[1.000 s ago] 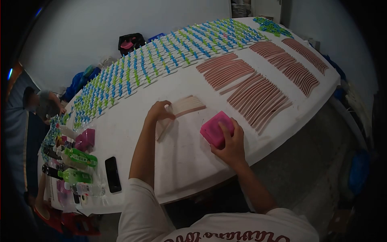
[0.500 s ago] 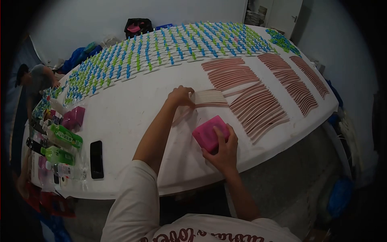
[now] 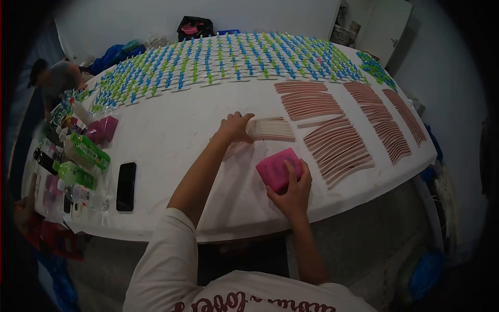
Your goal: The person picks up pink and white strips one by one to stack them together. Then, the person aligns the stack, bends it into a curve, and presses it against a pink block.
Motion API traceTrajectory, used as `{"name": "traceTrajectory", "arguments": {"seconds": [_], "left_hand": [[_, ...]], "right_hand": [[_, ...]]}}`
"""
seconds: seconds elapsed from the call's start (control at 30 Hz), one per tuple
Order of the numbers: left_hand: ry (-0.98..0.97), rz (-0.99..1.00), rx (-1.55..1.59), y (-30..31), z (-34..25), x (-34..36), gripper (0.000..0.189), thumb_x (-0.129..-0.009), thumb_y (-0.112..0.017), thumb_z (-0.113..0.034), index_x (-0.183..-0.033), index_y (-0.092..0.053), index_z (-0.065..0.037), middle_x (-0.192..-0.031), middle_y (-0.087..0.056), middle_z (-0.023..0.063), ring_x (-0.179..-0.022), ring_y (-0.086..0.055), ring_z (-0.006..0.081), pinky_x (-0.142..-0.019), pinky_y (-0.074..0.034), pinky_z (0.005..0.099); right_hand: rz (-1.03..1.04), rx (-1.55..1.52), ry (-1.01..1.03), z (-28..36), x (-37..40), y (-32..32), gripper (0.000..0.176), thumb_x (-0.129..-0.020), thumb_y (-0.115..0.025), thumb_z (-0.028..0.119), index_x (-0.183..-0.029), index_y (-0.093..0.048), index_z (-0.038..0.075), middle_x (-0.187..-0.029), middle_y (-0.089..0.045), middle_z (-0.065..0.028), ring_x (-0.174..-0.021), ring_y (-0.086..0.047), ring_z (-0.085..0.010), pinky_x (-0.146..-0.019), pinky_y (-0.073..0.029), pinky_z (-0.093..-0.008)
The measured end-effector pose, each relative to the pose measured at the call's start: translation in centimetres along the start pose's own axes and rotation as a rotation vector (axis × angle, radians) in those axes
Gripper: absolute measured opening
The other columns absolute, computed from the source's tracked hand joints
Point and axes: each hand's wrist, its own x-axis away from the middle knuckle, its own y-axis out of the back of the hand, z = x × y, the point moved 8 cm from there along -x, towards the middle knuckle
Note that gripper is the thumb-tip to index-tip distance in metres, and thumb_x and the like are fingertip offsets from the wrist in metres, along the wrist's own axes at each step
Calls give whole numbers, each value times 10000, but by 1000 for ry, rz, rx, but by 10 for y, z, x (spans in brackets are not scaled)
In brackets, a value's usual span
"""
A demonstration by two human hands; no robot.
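Observation:
My left hand (image 3: 237, 128) is closed around the left end of a bundle of thin pale strips (image 3: 273, 129) lying side by side on the white table, its fingers at the far edge and thumb at the near edge. Part of a pinkish strip shows below my left wrist. In my right hand (image 3: 295, 193) is a bright pink sponge-like block (image 3: 276, 169), gripped from the near right side just below the bundle. Rows of pinkish-brown strips (image 3: 338, 151) lie to the right of both hands.
Many blue and green clips (image 3: 223, 60) cover the far side of the table. To the left are a black phone (image 3: 126, 187), green-labelled bottles (image 3: 78, 174) and more pink blocks (image 3: 106, 128). Another person (image 3: 62, 80) leans at the far left. The table's front edge (image 3: 249, 237) is near me.
The view has shifted, so the table appears further right. The pale bundle in my left hand has moved left, away from the pinkish-brown rows. My right hand still holds the pink block.

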Motion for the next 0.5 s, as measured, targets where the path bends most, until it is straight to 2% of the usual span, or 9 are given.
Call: {"name": "traceTrajectory", "arguments": {"seconds": [0.1,0.17,0.2,0.27,0.33,0.37,0.4,0.47,0.5], "left_hand": [[-33,-118,-28,12,-7,38,982,-645,-921,-474,-1512,-515,-257,-1418,-511,179,-1313,-501,382,-1069,-451,477],[-152,-280,170,29,-11,73,885,-758,-886,-435,-1530,-493,-253,-1460,-463,204,-1375,-419,406,-1132,-388,483],[-132,-290,170,29,-4,94,885,-758,-886,-435,-1530,-493,-253,-1460,-463,204,-1375,-419,406,-1132,-388,483],[-283,-415,329,38,6,151,746,-845,-841,-343,-1505,-519,-214,-1444,-486,185,-1338,-464,364,-1103,-417,459],[-182,-437,570,38,37,215,637,-873,-823,-255,-1452,-571,-174,-1410,-530,158,-1302,-501,327,-1072,-438,442],[-109,-516,558,36,62,247,605,-870,-824,-228,-1424,-591,-159,-1388,-550,148,-1287,-512,320,-1062,-445,441],[-34,-592,545,35,89,278,572,-867,-825,-201,-1395,-612,-144,-1365,-570,138,-1271,-524,313,-1052,-452,441],[205,-825,377,40,139,340,500,-845,-827,-169,-1314,-664,-114,-1274,-599,155,-1246,-525,351,-1080,-434,462],[307,-898,250,43,166,366,584,-834,-837,-221,-1369,-623,-129,-1287,-575,165,-1224,-514,355,-1075,-423,474]], "right_hand": [[-10,-5,15,0,-1,-2,939,-656,-895,344,-1484,-475,207,-1514,-362,-240,-1373,-404,-450,-1114,-384,-567],[7,-12,27,0,-1,-3,938,-654,-895,338,-1482,-475,203,-1515,-359,-240,-1375,-399,-452,-1114,-384,-567],[11,-12,10,-1,0,-3,938,-651,-896,331,-1479,-475,200,-1515,-356,-240,-1377,-395,-455,-1115,-383,-568],[16,-10,21,-1,1,-4,939,-652,-896,324,-1482,-473,199,-1517,-350,-242,-1378,-392,-458,-1115,-383,-571],[25,-10,38,2,4,-5,941,-653,-896,317,-1485,-471,199,-1519,-344,-244,-1378,-389,-460,-1115,-383,-574],[35,0,29,6,6,-4,944,-657,-897,312,-1490,-469,193,-1520,-337,-249,-1379,-386,-462,-1115,-382,-578],[46,8,21,13,10,-5,947,-660,-897,307,-1496,-466,188,-1521,-330,-254,-1379,-384,-464,-1115,-381,-581],[60,-14,41,29,19,-12,950,-664,-896,307,-1500,-464,175,-1520,-328,-259,-1378,-385,-463,-1114,-380,-586],[64,-22,38,37,24,-15,953,-669,-895,307,-1505,-462,163,-1518,-325,-264,-1378,-385,-463,-1113,-379,-591]]}}
